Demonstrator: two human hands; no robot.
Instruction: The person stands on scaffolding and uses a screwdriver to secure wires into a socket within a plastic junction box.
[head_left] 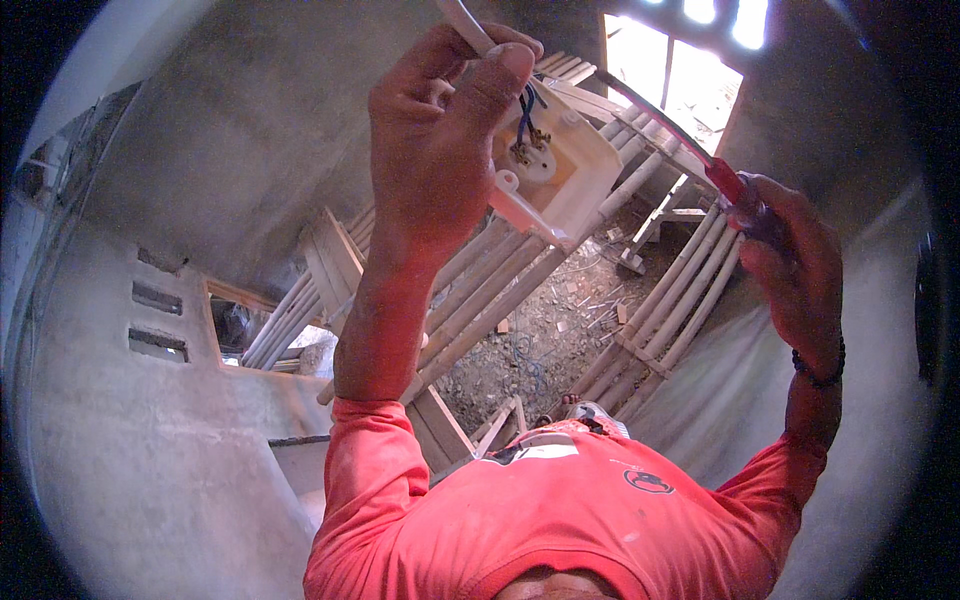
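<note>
My left hand point(440, 140) is raised, with thumb and fingers closed round a white cable point(466, 25). Just beyond that hand is an open white plastic electrical housing point(592, 150); whether the palm also supports it, I cannot tell. Inside it, blue wires point(524, 115) run to brass terminals point(538, 137) on a round white part. On the right, my right hand point(800, 260) is wrapped round the handle of a screwdriver point(728, 182) with a red collar. Its long, thin shaft points up and left, and the tip passes near the housing's far side.
Bamboo poles point(640, 180) form scaffolding below and around my arms. Rubble point(530, 350) covers the ground beneath. Grey plastered walls point(240, 150) rise on both sides. A bright window opening point(690, 80) is at the far right, and a wood-framed opening point(235, 330) at the left.
</note>
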